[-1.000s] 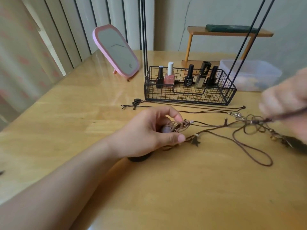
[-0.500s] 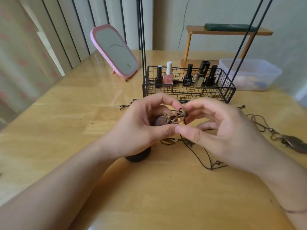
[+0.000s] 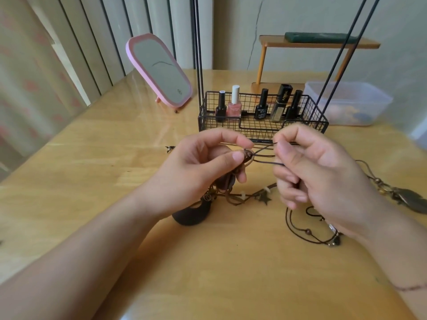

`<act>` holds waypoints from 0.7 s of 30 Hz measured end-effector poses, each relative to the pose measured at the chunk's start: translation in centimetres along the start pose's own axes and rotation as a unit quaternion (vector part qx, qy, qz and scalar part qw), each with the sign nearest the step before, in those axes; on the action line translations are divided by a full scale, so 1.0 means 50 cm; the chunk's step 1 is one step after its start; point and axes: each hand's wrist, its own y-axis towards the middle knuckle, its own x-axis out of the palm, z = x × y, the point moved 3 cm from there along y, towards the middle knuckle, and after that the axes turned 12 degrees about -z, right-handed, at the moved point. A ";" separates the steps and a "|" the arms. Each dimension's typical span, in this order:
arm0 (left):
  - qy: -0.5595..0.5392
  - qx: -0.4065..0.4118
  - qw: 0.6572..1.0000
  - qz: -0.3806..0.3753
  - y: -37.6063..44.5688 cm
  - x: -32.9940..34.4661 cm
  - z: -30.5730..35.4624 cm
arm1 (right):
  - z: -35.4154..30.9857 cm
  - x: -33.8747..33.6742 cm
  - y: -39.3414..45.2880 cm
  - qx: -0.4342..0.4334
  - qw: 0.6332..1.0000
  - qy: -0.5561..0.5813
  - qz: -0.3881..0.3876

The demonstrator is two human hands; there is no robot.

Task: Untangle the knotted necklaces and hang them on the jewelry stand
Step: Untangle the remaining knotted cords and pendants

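Brown cord knot [image 3: 248, 155] is pinched by left hand [image 3: 203, 167] | 1 cord strand [image 3: 265, 162] is gripped by right hand [image 3: 318, 172] | wooden table [image 3: 92, 181]

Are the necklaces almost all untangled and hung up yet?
Not yet. Nothing looks hung: the jewelry stand's rods show no necklaces. Right now the left hand pinches the knot while the right hand holds a dark cord leading out of it. Still to do: free the star-charm necklace, then hang it, the beaded cord and the feather necklace lying on the table.
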 end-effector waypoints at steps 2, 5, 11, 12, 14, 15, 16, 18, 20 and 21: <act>0.002 0.001 1.000 0.018 0.001 -0.002 0.000 | -0.009 0.000 -0.004 -0.056 0.993 -0.097 -0.023; -0.003 0.011 0.999 0.030 0.001 -0.004 -0.003 | -0.009 0.009 -0.011 -0.120 0.929 -0.340 -0.081; -0.046 0.037 0.998 0.003 0.005 -0.003 -0.009 | 0.004 0.007 -0.008 -0.092 0.883 -0.456 -0.066; -0.051 0.041 0.998 -0.003 0.005 -0.004 -0.009 | 0.002 0.005 -0.008 -0.099 0.890 -0.441 -0.052; -0.059 0.044 0.997 -0.013 0.005 -0.006 -0.008 | -0.005 0.001 -0.006 -0.120 0.910 -0.397 -0.021; -0.062 0.046 0.997 -0.017 0.006 -0.006 -0.008 | -0.007 0.000 -0.006 -0.129 0.917 -0.377 -0.005; -0.063 0.047 0.997 -0.022 0.006 -0.005 -0.006 | -0.009 -0.002 -0.007 -0.137 0.921 -0.364 0.010; -0.059 0.052 0.996 -0.036 0.005 -0.004 -0.004 | -0.013 -0.003 -0.011 -0.149 0.919 -0.361 0.044; -0.048 0.057 0.996 -0.049 0.005 -0.002 -0.003 | -0.019 -0.003 -0.014 -0.152 0.916 -0.364 0.073; -0.043 0.057 0.996 -0.053 0.005 -0.001 -0.001 | -0.020 -0.002 -0.015 -0.152 0.918 -0.357 0.079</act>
